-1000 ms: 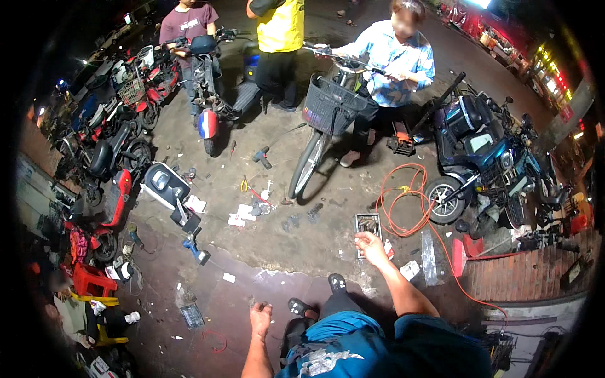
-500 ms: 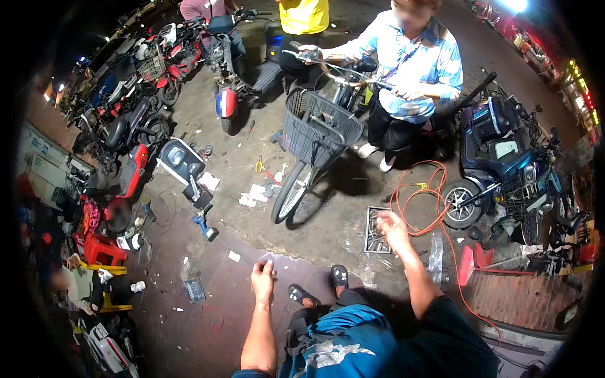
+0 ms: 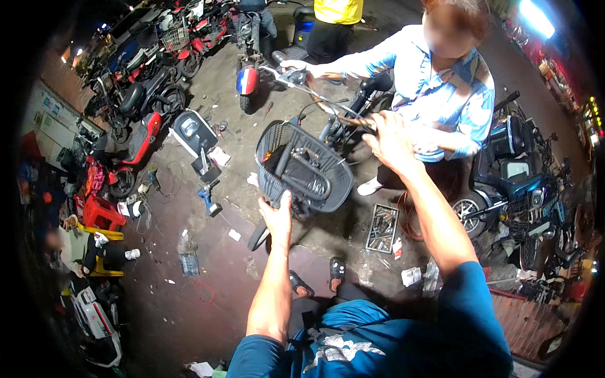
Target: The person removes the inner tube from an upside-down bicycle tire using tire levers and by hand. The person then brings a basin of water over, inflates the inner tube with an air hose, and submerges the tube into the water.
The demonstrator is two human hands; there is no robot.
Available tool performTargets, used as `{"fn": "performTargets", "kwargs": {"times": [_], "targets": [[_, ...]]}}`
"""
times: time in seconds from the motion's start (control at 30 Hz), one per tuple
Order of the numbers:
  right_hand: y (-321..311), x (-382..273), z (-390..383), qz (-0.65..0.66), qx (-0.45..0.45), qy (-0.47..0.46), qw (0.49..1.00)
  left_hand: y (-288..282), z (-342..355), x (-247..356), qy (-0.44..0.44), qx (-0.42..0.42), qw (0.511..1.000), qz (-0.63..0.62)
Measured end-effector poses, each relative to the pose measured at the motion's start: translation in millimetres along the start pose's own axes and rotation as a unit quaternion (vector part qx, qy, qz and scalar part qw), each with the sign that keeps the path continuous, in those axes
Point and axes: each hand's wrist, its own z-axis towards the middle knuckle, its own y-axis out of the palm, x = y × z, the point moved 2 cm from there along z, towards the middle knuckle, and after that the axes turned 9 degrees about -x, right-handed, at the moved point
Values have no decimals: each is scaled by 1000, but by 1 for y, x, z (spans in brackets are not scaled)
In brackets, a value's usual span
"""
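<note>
One bicycle (image 3: 305,173), one parts tray (image 3: 372,227), one blue power tool (image 3: 207,200), two dark clogs (image 3: 337,269)

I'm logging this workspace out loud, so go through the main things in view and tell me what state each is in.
Left hand, open, by the basket; contact unclear.
Right hand, at the handlebar end; closure unclear.
Bicycle, standing, held by another person.
Basket, open-topped; contents hard to make out.
Metal tray, uncovered, holding loose metal pieces.
Blue power tool, lying on the ground.
White lamp, lit.
</note>
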Motion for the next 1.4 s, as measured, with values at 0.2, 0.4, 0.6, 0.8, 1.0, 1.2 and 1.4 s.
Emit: {"fn": "performTargets", "kwargs": {"times": [0.2,0.4,0.6,0.8,1.0,1.2,1.4], "targets": [[46,-15,30,-21,-405,144,902,-17,0,2,-34,116,984,128],[31,-60,21,61,-429,133,892,-78,-20,-37,26,136,986,93],[41,-130,-15,159,-481,48,861,-159,-55,-100,38,178,979,88],[44,-220,-45,268,-554,-18,788,-255,-106,-148,-10,174,984,36],[41,-339,-92,330,-545,-56,769,-391,-139,-222,-39,240,966,88],[38,-437,-105,355,-548,-35,757,-353,-220,-84,102,257,952,130],[40,-526,-156,376,-544,-76,747,-330,-265,-71,87,138,986,46]]}}
